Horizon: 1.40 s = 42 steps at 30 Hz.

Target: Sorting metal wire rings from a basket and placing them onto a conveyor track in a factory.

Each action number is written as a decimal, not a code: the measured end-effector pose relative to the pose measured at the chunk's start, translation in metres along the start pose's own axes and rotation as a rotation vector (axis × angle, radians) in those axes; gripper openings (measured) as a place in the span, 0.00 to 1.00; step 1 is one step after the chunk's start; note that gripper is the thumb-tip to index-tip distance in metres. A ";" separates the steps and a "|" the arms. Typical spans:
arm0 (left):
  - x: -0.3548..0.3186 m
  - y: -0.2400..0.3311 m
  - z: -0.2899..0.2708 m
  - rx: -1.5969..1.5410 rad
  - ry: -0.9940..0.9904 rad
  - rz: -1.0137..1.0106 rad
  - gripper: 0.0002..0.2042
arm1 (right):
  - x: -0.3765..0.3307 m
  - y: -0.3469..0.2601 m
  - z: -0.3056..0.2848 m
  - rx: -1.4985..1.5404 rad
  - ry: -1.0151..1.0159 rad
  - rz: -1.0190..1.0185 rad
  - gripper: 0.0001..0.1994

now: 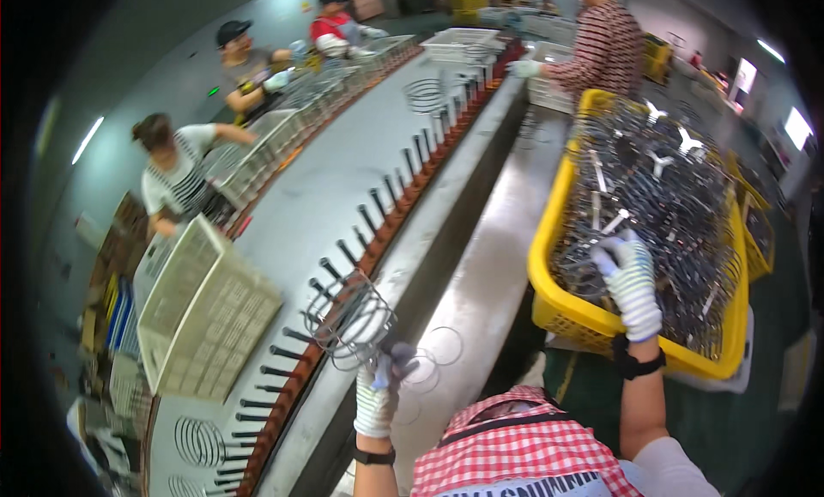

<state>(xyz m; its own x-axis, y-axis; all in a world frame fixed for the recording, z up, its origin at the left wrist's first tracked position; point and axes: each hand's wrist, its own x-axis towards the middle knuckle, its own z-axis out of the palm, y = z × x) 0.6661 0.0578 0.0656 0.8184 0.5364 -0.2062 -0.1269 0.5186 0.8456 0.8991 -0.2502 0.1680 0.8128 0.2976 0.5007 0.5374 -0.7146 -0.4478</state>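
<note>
My left hand (378, 392), in a white knit glove, grips a round wire guard (349, 315) made of thin metal rings and holds it against the black pegs (330, 269) of the conveyor line. My right hand (630, 278), gloved the same way, reaches into a yellow plastic crate (549, 265) piled with tangled wire guards (661, 188) and touches them. A black band sits on each wrist.
A long grey conveyor (335, 179) with a row of pegs runs up the middle. A cream basket (202, 312) lies on it at left. Other people (176, 171) work along the far side, and one in a striped top (601, 46) stands ahead. More yellow crates (755, 231) stand at right.
</note>
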 end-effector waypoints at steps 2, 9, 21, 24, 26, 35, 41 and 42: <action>0.016 0.010 -0.030 0.047 0.173 0.153 0.04 | -0.001 0.003 0.005 0.063 -0.005 -0.018 0.08; 0.099 0.037 -0.166 0.467 0.761 0.879 0.13 | 0.002 -0.001 -0.012 0.185 0.137 0.048 0.08; 0.058 0.041 -0.281 1.168 0.839 0.315 0.17 | -0.019 -0.025 -0.058 0.488 0.316 0.036 0.04; 0.046 0.027 -0.233 1.034 0.980 0.315 0.24 | -0.026 -0.043 -0.055 0.542 0.353 0.054 0.06; 0.037 0.009 -0.190 0.703 1.062 0.592 0.26 | -0.031 -0.059 -0.049 0.618 0.279 -0.005 0.06; -0.027 0.001 0.032 0.370 -0.727 -0.289 0.33 | -0.050 -0.135 0.034 1.015 -0.165 0.080 0.02; 0.014 -0.084 -0.055 0.089 -0.473 -0.363 0.18 | -0.044 -0.137 0.021 0.966 -0.292 -0.055 0.09; 0.016 0.008 0.044 0.546 -0.628 -0.211 0.15 | -0.040 -0.118 0.018 0.828 -0.288 -0.065 0.12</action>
<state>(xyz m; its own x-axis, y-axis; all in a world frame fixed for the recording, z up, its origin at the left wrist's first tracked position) 0.7025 0.0409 0.0903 0.9735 -0.0873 -0.2114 0.2188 0.0860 0.9720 0.8070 -0.1660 0.1872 0.7399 0.5499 0.3876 0.4841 -0.0352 -0.8743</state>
